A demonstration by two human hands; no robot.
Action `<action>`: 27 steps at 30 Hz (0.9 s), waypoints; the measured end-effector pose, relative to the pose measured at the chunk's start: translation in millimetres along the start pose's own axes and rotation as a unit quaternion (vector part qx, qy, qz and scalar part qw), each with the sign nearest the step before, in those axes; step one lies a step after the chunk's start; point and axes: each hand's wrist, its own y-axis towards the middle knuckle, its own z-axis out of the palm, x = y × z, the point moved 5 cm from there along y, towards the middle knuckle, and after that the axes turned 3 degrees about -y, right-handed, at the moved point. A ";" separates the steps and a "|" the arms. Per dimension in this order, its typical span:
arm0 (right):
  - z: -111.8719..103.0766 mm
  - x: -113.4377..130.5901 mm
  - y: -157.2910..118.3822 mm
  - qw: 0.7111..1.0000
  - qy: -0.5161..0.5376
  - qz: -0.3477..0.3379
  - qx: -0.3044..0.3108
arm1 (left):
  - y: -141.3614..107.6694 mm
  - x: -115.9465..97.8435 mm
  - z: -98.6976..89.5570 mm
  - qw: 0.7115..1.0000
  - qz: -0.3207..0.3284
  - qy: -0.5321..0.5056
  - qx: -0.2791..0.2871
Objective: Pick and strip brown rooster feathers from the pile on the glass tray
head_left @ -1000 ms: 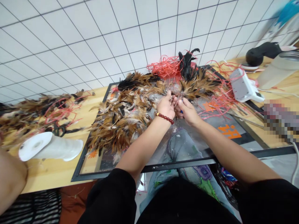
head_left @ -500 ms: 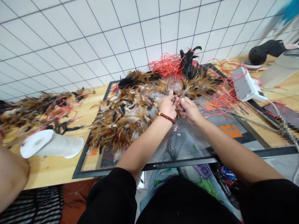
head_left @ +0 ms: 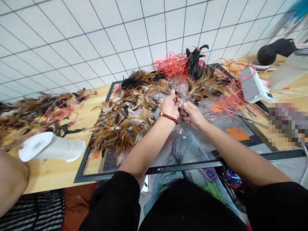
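My left hand, with a red bead bracelet at its wrist, is bent with its fingers closed together. Brown feathers meet its fingertips; exactly what they pinch is too small to make out. Close beside it, my right hand is closed, and a bit of a small blue object shows between its fingers. Beyond my hands lies a brown feather bunch. A large heap of brown and whitish feathers spreads to the left of my left hand.
The hands are above a black-framed glass panel on a wooden table. Behind are red plastic strips and black feathers. A white spool lies left, near another person's arm. A white power strip is at right.
My left hand has shifted slightly left and down, opening a small gap from my right hand. The right hand has turned a little, showing more of the blue object.
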 end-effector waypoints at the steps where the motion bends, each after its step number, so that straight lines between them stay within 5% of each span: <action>1: 0.7 -0.8 -0.2 1.000 0.000 0.003 0.002 | 0.5 -0.4 0.0 1.000 0.000 0.000 0.000; 14: 0.3 -2.7 -0.3 1.000 0.007 0.005 -0.009 | 3.7 1.2 0.2 1.000 0.006 0.008 -0.006; 20: -9.2 6.2 2.0 0.993 -0.080 -0.063 -0.055 | 8.1 -0.2 -2.1 1.000 0.003 0.013 -0.010; 22: -16.6 23.0 -3.5 0.953 -0.249 -0.142 -0.102 | 9.9 -2.1 -1.4 1.000 0.008 0.015 -0.005; 24: -22.1 41.2 -12.6 0.854 -0.464 -0.184 -0.146 | 10.2 -6.2 0.6 1.000 0.020 0.022 0.005; 27: -36.4 57.1 -23.0 0.701 -0.685 -0.097 -0.173 | 5.7 -19.5 3.8 0.997 0.063 0.044 0.031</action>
